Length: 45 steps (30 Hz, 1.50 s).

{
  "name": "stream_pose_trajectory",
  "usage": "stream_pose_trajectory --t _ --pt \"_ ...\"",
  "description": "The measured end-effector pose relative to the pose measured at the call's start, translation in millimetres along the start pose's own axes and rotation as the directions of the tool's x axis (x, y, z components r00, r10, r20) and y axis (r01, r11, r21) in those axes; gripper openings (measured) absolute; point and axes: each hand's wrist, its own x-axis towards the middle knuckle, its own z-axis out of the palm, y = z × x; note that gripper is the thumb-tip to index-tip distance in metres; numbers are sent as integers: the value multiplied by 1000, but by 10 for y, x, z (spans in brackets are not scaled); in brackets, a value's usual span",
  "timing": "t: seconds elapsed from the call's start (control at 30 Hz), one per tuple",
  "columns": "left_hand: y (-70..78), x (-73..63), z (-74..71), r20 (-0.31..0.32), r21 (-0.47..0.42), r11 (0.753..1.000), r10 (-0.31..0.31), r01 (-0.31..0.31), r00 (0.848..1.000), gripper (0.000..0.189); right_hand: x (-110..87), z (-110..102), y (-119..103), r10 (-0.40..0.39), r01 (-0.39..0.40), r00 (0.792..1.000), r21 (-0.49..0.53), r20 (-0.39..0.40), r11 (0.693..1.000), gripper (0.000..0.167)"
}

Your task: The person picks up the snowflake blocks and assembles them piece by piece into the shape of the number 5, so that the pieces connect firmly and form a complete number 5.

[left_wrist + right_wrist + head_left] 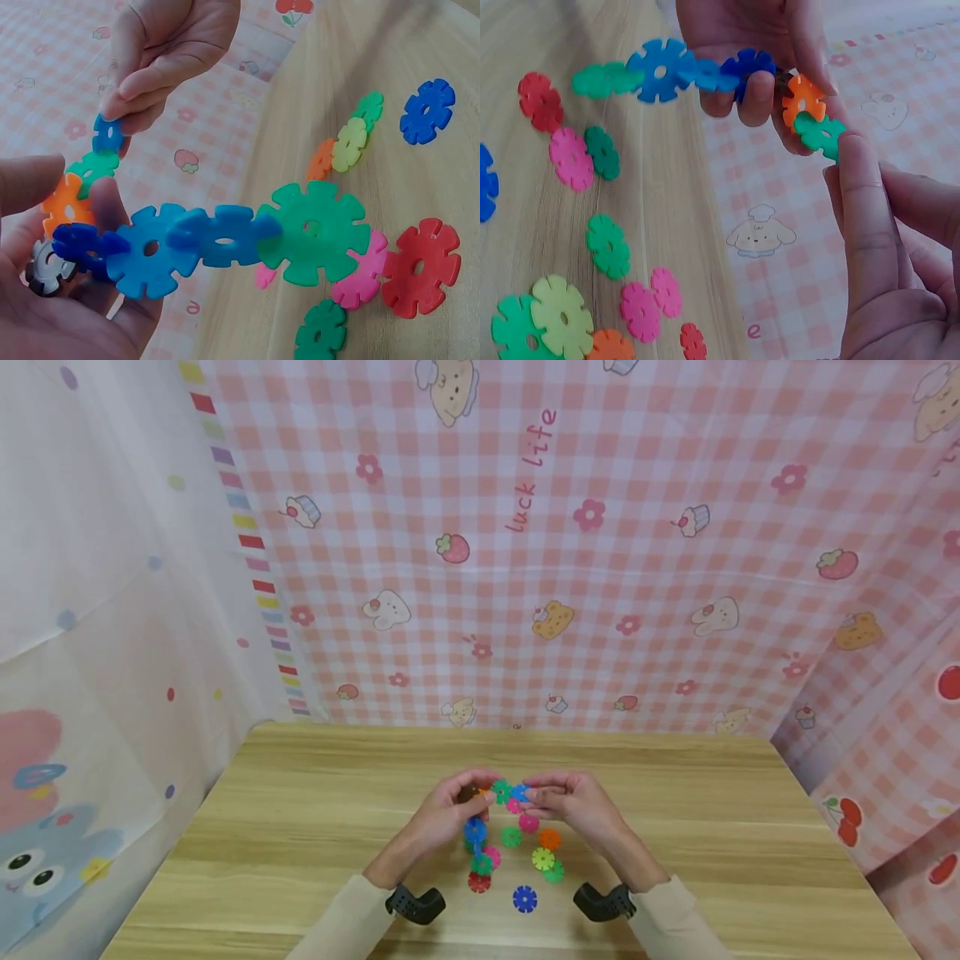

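Note:
My left hand (447, 810) grips a chain of notched plastic snowflake discs near the middle. From its fingers hang a dark blue disc (84, 247), two lighter blue discs (166, 262) and a green disc (337, 240) at the tail. An orange disc (64, 214) and a dark brown disc (784, 81) lie between its fingers and thumb. A green disc (88, 171) joins the orange one. My right hand (577, 802) pinches the blue disc (110, 142) at the upper end, beside that green disc; its fingertips partly hide it.
Loose discs lie on the wooden table (675, 793) below my hands: a dark blue one (525, 908), a red one (538, 101), a yellow one (555, 330), plus several green, pink and orange ones. A checked cloth (645, 668) hangs behind the table's far edge.

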Motion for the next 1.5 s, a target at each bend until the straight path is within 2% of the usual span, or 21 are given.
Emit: stream_pose_trajectory --t 0.2,0.4,0.73,0.97,1.27,1.5 --pt "14 -14 2 20 43 997 59 -60 998 28 -17 28 -6 14 -14 1000 98 1 995 33" --pt "36 -40 0 66 56 994 93 -96 994 25 -26 17 -5 12 -21 999 201 48 979 36" --pt "21 -41 -9 76 30 995 89 -91 993 24 -28 4 20 -8 -16 996 281 85 960 30" --pt "43 -53 2 73 9 994 106 -107 992 26 -35 -8 65 -88 28 985 356 151 934 39" --pt "87 -81 13 81 -29 994 109 -107 991 25 -17 4 148 -178 95 970 413 167 906 19" --pt "85 -88 16 99 -56 990 133 -128 986 26 -10 54 217 -230 117 958 502 169 857 23"
